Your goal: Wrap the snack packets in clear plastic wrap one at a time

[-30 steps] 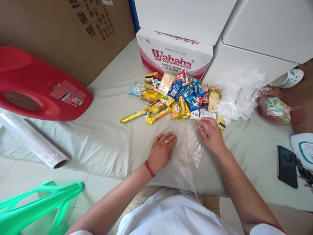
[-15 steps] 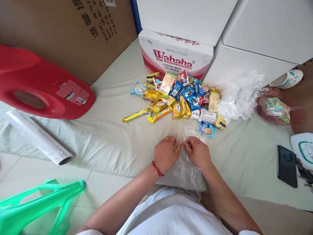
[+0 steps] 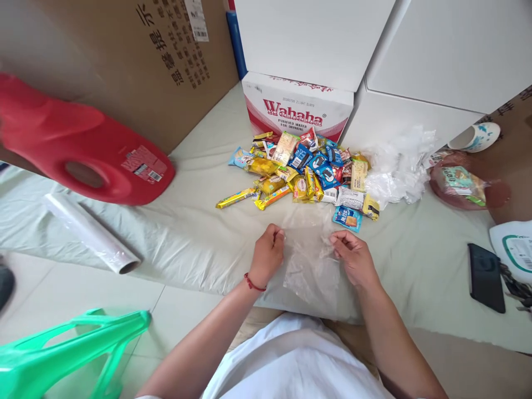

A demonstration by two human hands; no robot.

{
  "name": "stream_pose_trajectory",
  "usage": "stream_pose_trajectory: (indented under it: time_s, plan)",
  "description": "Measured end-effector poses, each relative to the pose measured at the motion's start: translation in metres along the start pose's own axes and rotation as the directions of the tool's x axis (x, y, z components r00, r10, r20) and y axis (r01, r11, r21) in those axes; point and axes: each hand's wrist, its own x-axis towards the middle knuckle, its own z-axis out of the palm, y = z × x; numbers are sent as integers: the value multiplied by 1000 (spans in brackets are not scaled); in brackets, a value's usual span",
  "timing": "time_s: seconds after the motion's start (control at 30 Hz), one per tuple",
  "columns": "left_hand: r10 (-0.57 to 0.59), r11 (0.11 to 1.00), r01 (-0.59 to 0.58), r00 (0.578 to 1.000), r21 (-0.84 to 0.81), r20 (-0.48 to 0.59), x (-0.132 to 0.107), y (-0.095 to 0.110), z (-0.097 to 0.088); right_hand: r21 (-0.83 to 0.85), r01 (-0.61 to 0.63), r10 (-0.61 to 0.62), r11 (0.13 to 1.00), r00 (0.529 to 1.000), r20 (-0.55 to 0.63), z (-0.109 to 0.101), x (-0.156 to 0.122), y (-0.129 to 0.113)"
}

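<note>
A clear plastic bag (image 3: 310, 271) is stretched between my two hands over the front part of the cloth-covered surface. My left hand (image 3: 268, 252), with a red cord bracelet at the wrist, pinches its left edge. On the other side my right hand (image 3: 353, 255) grips the bag's right edge between thumb and fingers. Just beyond the bag lies a heap of small wrapped snacks (image 3: 301, 160) in yellow, blue and red packaging. A blue snack packet (image 3: 347, 218) is the one closest to my right hand. More crumpled clear bags (image 3: 399, 166) lie to the right of the heap.
Behind the snacks stands a Wahaha water carton (image 3: 297, 108). A red jug (image 3: 103, 160) and a roll of plastic film (image 3: 93, 233) lie at left. To the right are a reddish bowl (image 3: 440, 194) and a black phone (image 3: 485, 277). A green stool (image 3: 75, 343) stands on the floor.
My hands have moved apart, left hand leftward and right hand rightward, and the bag between them has spread wider. The whole view has shifted slightly.
</note>
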Motion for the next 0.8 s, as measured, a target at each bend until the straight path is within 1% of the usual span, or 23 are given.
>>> stream_pose_trajectory:
  time_s: [0.07, 0.13, 0.23, 0.33, 0.4, 0.43, 0.47, 0.5, 0.53, 0.57, 0.6, 0.63, 0.67, 0.7, 0.73, 0.77, 0.8]
  plan:
    - [46, 995, -40, 997, 87, -68, 1, -5, -9, 12, 4, -3, 1000, 1000, -21, -9, 0, -2]
    - [75, 987, -58, 991, 149, -108, 2, -11, -19, -11, 6, -7, 1000, 998, -64, -20, 0, -3]
    - [75, 983, -54, 991, 178, -110, 5, -15, -32, -95, 1, -13, 996, 992, -123, -41, 6, -2]
    - [42, 984, -29, 997, 178, -69, 9, -14, -39, -275, -33, -4, 961, 991, -130, -64, 17, -2]
    - [28, 976, -19, 999, 217, -35, 10, -10, -40, -440, -57, -20, 896, 986, -168, -75, 22, -7]
    - [28, 969, -23, 999, 246, -18, 11, -7, -40, -509, -60, -60, 859, 975, -216, -78, 23, -12]
    - [32, 961, -30, 1000, 277, -2, 11, -5, -40, -558, -54, -125, 828, 952, -278, -80, 21, -20]
    - [36, 953, -38, 999, 302, 10, 11, -3, -39, -588, -30, -215, 809, 914, -343, -79, 16, -29]
    - [39, 946, -43, 999, 320, 19, 11, -1, -38, -612, 15, -319, 791, 863, -392, -76, 10, -40]
    - [40, 942, -46, 999, 331, 24, 12, 0, -38, -642, 85, -425, 762, 815, -395, -70, 1, -52]
    - [40, 940, -46, 999, 338, 26, 12, 1, -37, -682, 180, -521, 709, 785, -336, -62, -9, -63]
    - [37, 938, -44, 999, 343, 28, 13, 1, -37, -722, 291, -598, 627, 774, -208, -53, -19, -72]
    - [33, 938, -41, 999, 344, 30, 14, 1, -37, -742, 415, -630, 526, 777, -13, -41, -28, -79]
    - [27, 939, -37, 999, 342, 33, 16, 1, -37, -733, 529, -604, 428, 771, 203, -29, -35, -81]
    - [20, 941, -32, 999, 336, 39, 18, 0, -37, -710, 612, -525, 348, 755, 394, -16, -41, -80]
    - [10, 946, -24, 999, 323, 44, 19, 0, -37, -695, 660, -415, 286, 739, 531, -3, -45, -74]
    - [-1, 953, -13, 999, 302, 44, 21, -1, -38, -698, 677, -299, 233, 733, 611, 9, -47, -66]
